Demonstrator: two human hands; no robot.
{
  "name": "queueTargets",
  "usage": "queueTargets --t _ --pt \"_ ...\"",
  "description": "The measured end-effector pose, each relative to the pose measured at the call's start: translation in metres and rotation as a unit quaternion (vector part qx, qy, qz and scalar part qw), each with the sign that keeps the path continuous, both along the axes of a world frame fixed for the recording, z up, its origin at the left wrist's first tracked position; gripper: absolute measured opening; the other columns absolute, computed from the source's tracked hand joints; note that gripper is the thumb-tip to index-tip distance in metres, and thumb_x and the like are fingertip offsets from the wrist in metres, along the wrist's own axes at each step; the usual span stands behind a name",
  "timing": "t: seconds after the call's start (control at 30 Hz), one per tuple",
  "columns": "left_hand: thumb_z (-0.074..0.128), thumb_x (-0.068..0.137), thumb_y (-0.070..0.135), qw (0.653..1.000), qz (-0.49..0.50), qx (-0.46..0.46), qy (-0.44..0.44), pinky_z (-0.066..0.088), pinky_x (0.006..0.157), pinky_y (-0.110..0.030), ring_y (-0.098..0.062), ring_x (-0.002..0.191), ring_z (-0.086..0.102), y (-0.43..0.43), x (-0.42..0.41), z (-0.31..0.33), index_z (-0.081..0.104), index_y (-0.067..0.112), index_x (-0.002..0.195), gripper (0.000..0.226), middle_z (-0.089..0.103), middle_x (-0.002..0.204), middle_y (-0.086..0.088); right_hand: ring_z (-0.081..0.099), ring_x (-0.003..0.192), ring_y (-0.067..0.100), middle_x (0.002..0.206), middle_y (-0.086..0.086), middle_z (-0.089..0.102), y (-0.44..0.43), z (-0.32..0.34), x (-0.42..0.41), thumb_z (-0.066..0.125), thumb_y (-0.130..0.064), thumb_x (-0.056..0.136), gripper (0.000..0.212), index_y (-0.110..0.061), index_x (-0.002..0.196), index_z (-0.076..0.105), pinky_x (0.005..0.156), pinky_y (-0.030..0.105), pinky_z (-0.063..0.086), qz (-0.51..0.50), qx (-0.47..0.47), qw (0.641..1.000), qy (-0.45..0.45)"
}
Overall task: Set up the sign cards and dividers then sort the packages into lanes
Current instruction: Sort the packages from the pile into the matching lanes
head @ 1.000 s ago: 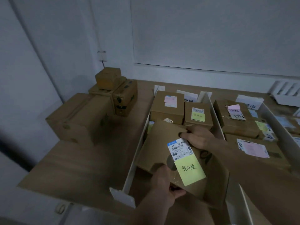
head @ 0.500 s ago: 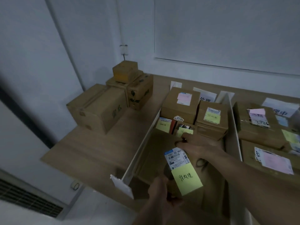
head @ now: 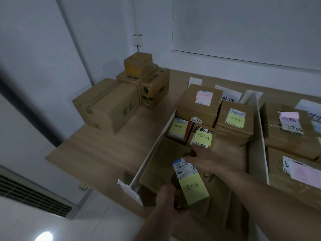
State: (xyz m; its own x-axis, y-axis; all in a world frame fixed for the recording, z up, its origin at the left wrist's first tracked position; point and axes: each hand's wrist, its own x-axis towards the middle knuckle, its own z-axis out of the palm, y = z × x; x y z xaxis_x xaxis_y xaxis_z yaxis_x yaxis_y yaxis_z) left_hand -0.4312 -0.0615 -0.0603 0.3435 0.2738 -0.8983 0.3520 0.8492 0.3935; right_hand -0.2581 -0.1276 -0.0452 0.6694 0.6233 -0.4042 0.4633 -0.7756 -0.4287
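Package in hand is a flat brown carton bearing a shipping label and a yellow note, and it sits low in the leftmost lane, at the near edge of the table, between the left divider and the right divider. The step looks like sorting rather than setting up: both dividers stand upright, a sign card is propped at the table's far edge, and other parcels already fill the far end of this lane, among them two small packets with yellow notes. I judge the carton to be nearly placed. What remains is to lay it flat, slide it clear of the left divider so that it does not topple, and keep it short of the small packets just beyond it, then let go. The left hand grips the carton's near edge, fingers curled round it, with the forearm coming up from below. The right hand reaches across from the right with the arm extended, palm down on the carton's far part, fingers seemingly hooked over the far edge, though dim light blurs the fingertips.
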Motion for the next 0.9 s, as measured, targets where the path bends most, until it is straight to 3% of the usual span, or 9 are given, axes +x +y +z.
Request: queueTargets --t 0.07,0.13,0.23,0.33,0.43,0.5,0.63,0.77,0.9 --pt "0.046 0.094 0.009 1.000 -0.005 0.003 -0.003 0.054 0.089 -0.056 -0.039 0.088 0.061 0.003 0.003 0.001 0.052 0.003 0.102 0.012 0.061 0.096 -0.023 0.049 0.123 0.027 0.145 0.006 0.040 0.002 -0.004 0.002 0.053 -0.054 0.095 0.065 -0.028 0.153 0.037 0.081 0.031 0.055 -0.002 -0.004 1.000 0.003" --pt "0.045 0.096 0.009 1.000 -0.011 -0.004 -0.014 0.054 0.082 -0.046 -0.035 0.079 0.059 0.005 0.005 0.000 0.054 0.001 0.098 0.012 0.064 0.081 -0.021 0.050 0.120 0.026 0.145 0.006 0.038 0.002 -0.008 0.004 0.054 -0.054 0.094 0.067 -0.029 0.153 0.036 0.072 0.029 0.057 -0.002 -0.008 1.000 0.010" --pt "0.044 0.095 0.007 0.999 -0.018 -0.011 -0.030 0.044 0.070 -0.040 -0.031 0.073 0.052 0.008 0.008 0.000 0.055 0.000 0.093 0.013 0.059 0.080 -0.020 0.052 0.122 0.025 0.149 0.005 0.038 0.004 -0.011 0.005 0.057 -0.052 0.093 0.067 -0.030 0.153 0.037 0.081 0.032 0.056 0.001 -0.006 1.000 0.020" --pt "0.044 0.096 0.005 1.000 0.001 -0.011 -0.018 0.047 0.079 -0.044 -0.030 0.074 0.048 0.011 0.011 -0.001 0.050 0.003 0.088 0.011 0.051 0.086 -0.019 0.051 0.126 0.021 0.151 0.003 0.041 0.006 -0.015 0.005 0.058 -0.050 0.095 0.067 -0.028 0.154 0.037 0.091 0.030 0.052 0.004 -0.009 0.999 0.047" --pt "0.043 0.095 0.005 0.999 0.012 -0.040 -0.032 0.050 0.099 -0.055 -0.040 0.094 0.061 0.011 0.012 0.000 0.053 0.001 0.095 0.011 0.060 0.095 -0.024 0.054 0.121 0.019 0.147 0.002 0.044 0.009 -0.019 0.004 0.060 -0.052 0.093 0.068 -0.030 0.153 0.038 0.090 0.030 0.054 0.001 -0.006 0.998 0.057" --pt "0.042 0.094 0.004 0.998 0.021 -0.047 -0.033 0.051 0.098 -0.057 -0.042 0.100 0.062 0.011 0.013 -0.001 0.053 0.000 0.098 0.012 0.060 0.097 -0.025 0.054 0.119 0.019 0.145 0.003 0.045 0.011 -0.021 0.004 0.061 -0.054 0.091 0.068 -0.030 0.152 0.041 0.093 0.033 0.054 0.004 -0.011 0.999 0.051" --pt "0.041 0.097 0.003 0.998 0.026 -0.056 -0.034 0.052 0.094 -0.055 -0.038 0.082 0.056 0.013 0.013 -0.003 0.048 0.001 0.091 0.010 0.055 0.091 -0.022 0.057 0.110 0.017 0.136 0.005 0.052 0.014 -0.019 0.003 0.060 -0.052 0.093 0.055 -0.027 0.141 0.052 0.093 0.035 0.055 0.008 -0.014 0.999 0.050" --pt "0.043 0.092 0.006 0.997 0.026 -0.065 -0.041 0.051 0.097 -0.055 -0.040 0.103 0.060 0.014 0.015 -0.014 0.052 0.000 0.111 0.022 0.059 0.109 -0.025 0.058 0.107 0.016 0.134 0.003 0.055 0.014 -0.017 0.002 0.060 -0.052 0.093 0.053 -0.028 0.140 0.053 0.090 0.032 0.055 0.004 -0.013 0.998 0.058" --pt "0.044 0.091 0.006 0.998 0.003 -0.050 -0.031 0.051 0.091 -0.049 -0.038 0.100 0.056 0.015 0.018 -0.025 0.052 0.002 0.102 0.014 0.058 0.102 -0.024 0.058 0.103 0.014 0.132 0.002 0.057 0.012 -0.015 0.003 0.061 -0.051 0.094 0.053 -0.028 0.140 0.053 0.087 0.031 0.056 0.000 -0.006 0.998 0.067"
